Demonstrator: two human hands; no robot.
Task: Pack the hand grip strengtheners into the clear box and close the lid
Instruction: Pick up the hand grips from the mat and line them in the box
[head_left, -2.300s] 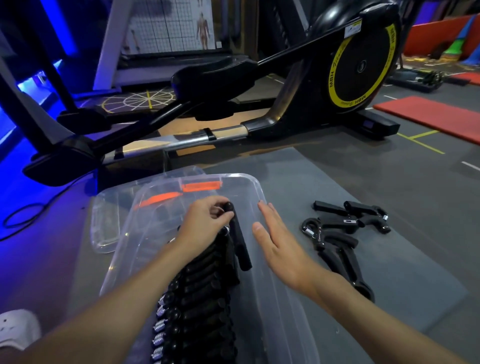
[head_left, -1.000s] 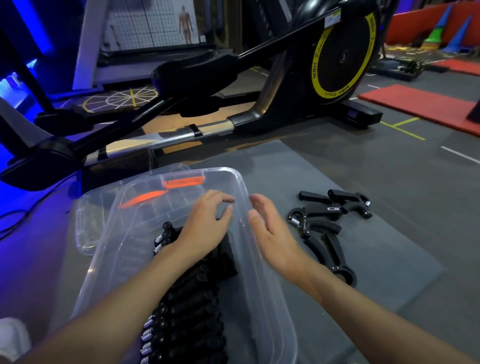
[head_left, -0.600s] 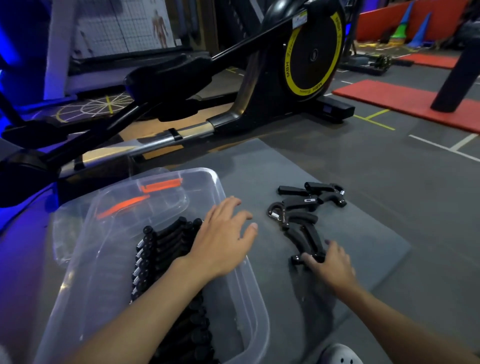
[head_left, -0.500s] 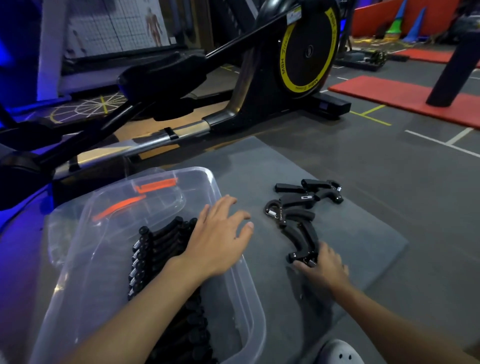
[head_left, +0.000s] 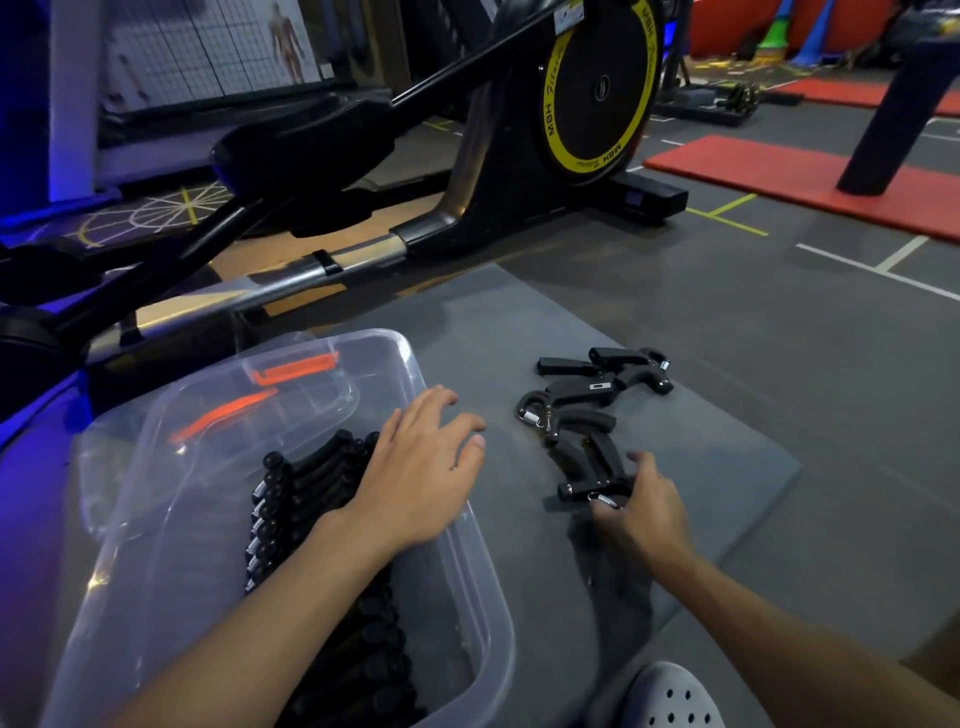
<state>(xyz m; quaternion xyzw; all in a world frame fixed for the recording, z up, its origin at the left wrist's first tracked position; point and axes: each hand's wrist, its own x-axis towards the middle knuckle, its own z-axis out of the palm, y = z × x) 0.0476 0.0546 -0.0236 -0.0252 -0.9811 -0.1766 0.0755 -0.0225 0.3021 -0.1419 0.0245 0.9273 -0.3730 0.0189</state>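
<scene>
Left hand (head_left: 415, 478) is flat and relaxed, fingers spread, hovering over the right rim of the clear box (head_left: 485, 597), right above the packed row of strengtheners (head_left: 311, 488) inside. It isn't holding anything. Right hand (head_left: 644, 514) is lower right of centre, well apart from the left, with thumb and fingers curled round the spring end of the nearest strengthener (head_left: 587, 467).

That one lies on the grey mat (head_left: 727, 467) at the near end of the loose pile (head_left: 592, 395), just right of the box. Its long axis runs from the coil at the fingertips up and slightly left in the frame, handles pointing away from the person. So the right hand is clearly the closer one, and the box sits directly to its left. I'd say it's a short lift and swing leftward over the rim, ideally turning it to line up with the row already in there.

A few more are left on the mat, so packing isn't done. What looks like the lid (head_left: 104, 467) sits off at the box's far-left end. There's an elliptical trainer (head_left: 597, 88) behind.
</scene>
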